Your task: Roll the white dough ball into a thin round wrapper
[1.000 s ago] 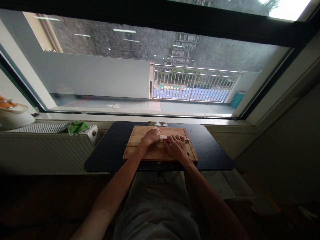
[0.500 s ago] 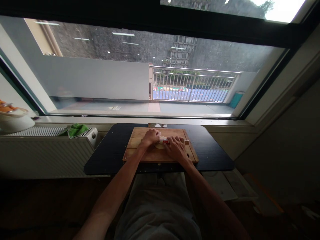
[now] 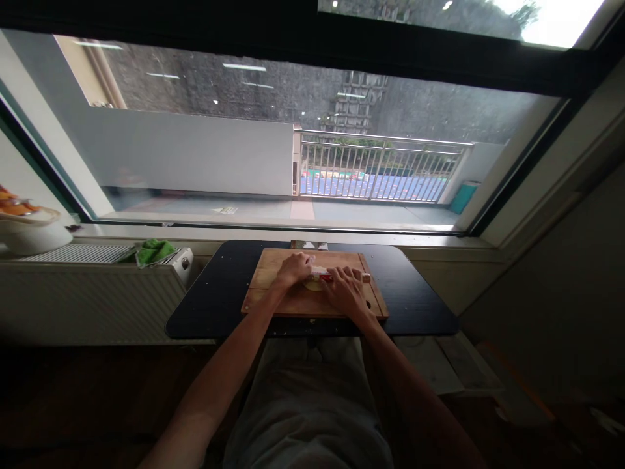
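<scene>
A wooden board (image 3: 273,298) lies on a small dark table. On it is a flat, pale round of dough (image 3: 312,286), partly covered by a rolling pin (image 3: 323,277) with a red mark on its middle and a light wooden end past my right hand. My right hand (image 3: 346,286) rests over the pin, fingers curved across it. At the pin's left end my left hand (image 3: 294,267) is closed, its fingertips whitish; that end is hidden under the fingers.
The dark table (image 3: 209,293) stands against a window sill (image 3: 244,234). To the left are a radiator (image 3: 97,306), a green cloth (image 3: 153,252) and a white container (image 3: 34,234) with orange things on top. A low pale surface (image 3: 424,361) sits at lower right.
The whole view has shifted very slightly. My hands and the rolling pin stay at nearly the same place over the dough.
</scene>
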Demonstrator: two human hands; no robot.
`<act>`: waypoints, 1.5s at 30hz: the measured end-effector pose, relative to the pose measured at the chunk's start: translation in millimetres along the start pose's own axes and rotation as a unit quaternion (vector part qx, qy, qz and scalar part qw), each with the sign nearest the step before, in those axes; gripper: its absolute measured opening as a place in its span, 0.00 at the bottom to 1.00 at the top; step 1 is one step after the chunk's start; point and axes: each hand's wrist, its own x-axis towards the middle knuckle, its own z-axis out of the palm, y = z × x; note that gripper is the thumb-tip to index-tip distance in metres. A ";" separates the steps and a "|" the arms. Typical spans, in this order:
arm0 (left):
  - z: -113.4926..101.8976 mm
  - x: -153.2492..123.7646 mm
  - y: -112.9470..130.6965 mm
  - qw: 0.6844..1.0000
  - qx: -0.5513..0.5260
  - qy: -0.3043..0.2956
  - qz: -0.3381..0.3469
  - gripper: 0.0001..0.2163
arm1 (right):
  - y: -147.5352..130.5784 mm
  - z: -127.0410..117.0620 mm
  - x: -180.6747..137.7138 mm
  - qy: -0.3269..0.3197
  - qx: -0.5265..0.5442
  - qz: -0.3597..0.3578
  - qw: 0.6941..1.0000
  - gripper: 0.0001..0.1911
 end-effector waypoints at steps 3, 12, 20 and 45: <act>-1.6 -0.4 2.2 1.000 0.014 -0.014 -0.016 0.23 | -0.3 -0.6 0.2 0.000 0.001 0.001 1.000 0.16; -1.9 0.4 -2.8 1.000 -0.009 -0.016 0.023 0.20 | -1.7 -3.7 0.0 -0.011 0.001 0.004 1.000 0.16; -0.5 -0.2 -3.3 0.999 -0.034 -0.007 0.041 0.19 | -2.3 -6.3 -0.6 -0.014 0.005 0.002 1.000 0.18; -8.0 16.7 8.1 0.992 0.106 0.073 0.003 0.17 | 11.0 10.2 25.5 -0.053 0.005 0.021 0.998 0.26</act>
